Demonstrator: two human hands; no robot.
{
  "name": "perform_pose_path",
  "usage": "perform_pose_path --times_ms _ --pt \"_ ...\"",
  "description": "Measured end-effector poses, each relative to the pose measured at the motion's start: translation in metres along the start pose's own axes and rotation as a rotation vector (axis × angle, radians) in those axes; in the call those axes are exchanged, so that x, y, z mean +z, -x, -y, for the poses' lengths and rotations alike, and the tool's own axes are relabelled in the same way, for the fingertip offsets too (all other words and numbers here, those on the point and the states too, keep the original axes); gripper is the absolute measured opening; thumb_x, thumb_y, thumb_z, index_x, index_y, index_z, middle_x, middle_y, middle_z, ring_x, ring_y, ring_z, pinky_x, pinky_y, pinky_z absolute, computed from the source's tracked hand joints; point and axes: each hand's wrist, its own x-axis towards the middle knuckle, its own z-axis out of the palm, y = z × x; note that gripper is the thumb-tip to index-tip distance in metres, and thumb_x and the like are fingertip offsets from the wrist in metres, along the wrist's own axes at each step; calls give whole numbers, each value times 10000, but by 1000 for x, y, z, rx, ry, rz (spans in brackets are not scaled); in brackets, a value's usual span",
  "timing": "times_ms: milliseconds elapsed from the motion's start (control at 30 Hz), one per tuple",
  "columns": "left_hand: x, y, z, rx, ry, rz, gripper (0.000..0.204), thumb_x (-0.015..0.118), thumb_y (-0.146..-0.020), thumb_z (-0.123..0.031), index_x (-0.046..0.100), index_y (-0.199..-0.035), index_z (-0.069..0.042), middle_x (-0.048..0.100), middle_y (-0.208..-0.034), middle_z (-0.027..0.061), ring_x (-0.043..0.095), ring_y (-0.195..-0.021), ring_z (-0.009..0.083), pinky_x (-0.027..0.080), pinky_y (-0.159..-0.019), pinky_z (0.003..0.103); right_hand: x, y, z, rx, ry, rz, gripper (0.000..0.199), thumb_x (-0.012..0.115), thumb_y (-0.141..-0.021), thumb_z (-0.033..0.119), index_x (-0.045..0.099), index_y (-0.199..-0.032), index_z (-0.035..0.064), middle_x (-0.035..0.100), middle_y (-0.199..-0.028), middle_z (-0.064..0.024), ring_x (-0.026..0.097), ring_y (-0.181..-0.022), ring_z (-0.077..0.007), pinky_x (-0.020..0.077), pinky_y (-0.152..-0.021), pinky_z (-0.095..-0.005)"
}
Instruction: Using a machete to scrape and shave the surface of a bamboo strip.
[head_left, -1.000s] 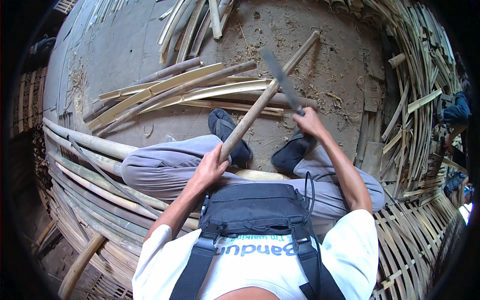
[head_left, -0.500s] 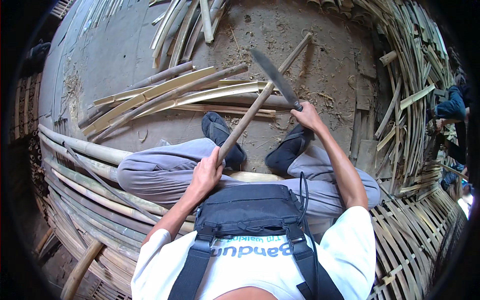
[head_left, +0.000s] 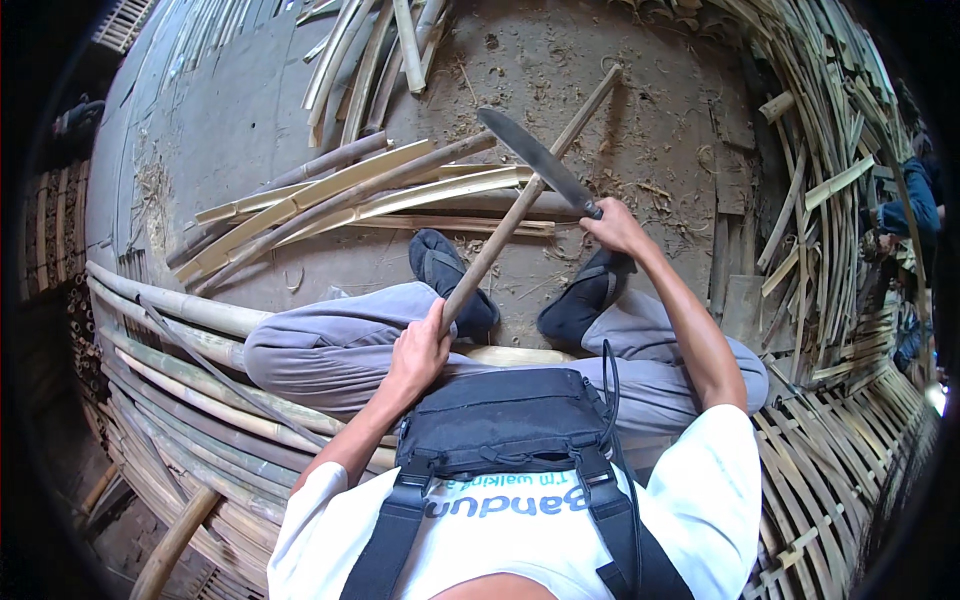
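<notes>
My left hand (head_left: 420,350) is closed round the near end of a long bamboo piece (head_left: 497,238), which slants away from me to the far right. My right hand (head_left: 612,226) grips the handle of a machete (head_left: 540,158). Its broad dark blade points up and to the left and crosses over the bamboo in the picture. Whether the edge touches the bamboo, I cannot tell. The bamboo's far end reaches the floor area strewn with shavings.
Split bamboo lengths (head_left: 330,195) lie on the floor at left, with more strips (head_left: 375,70) farther off. Long poles (head_left: 190,310) lie beside my left leg. Bamboo strips (head_left: 810,200) are piled at right, near another person's blue sleeve (head_left: 915,205). Woven slats (head_left: 810,480) lie at lower right.
The machete's blade has swung to the left and its tip has dropped a little toward me. Both hands keep their holds, and the bamboo has hardly moved.
</notes>
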Motion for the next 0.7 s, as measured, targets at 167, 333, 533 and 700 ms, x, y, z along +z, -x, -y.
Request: perform_pose_path --times_ms 167,333,533,700 --pt "-1 -3 1 -7 -6 20 604 635 -809 -109 394 -1358 -34 623 -874 273 599 -829 463 468 -724 549 15 13 7 -86 11 93 311 635 -744 258 632 -724 -52 624 -605 -178 649 -585 -255 503 -593 -389" --pt "3 -3 4 17 -45 -2 618 642 -802 -101 389 -1358 -12 621 -859 269 596 -817 464 469 -720 549 14 -2 16 -34 -163 -28 301 640 -744 240 632 -740 -60 618 -608 -192 635 -583 -214 498 -582 -386" --pt "4 -1 4 32 -64 -17 612 639 -802 -103 395 -1356 -15 623 -868 272 600 -810 458 474 -710 545 1 7 17 -62 28 16 310 628 -749 257 628 -718 -51 622 -593 -185 663 -579 -269 521 -599 -399" --pt "2 -7 -1 26 -65 5 604 629 -805 -102 393 -1356 -25 625 -882 273 598 -796 464 476 -700 548 15 2 4 -126 53 -28 313 636 -745 268 642 -751 -45 645 -637 -204 672 -615 -261 527 -628 -393"
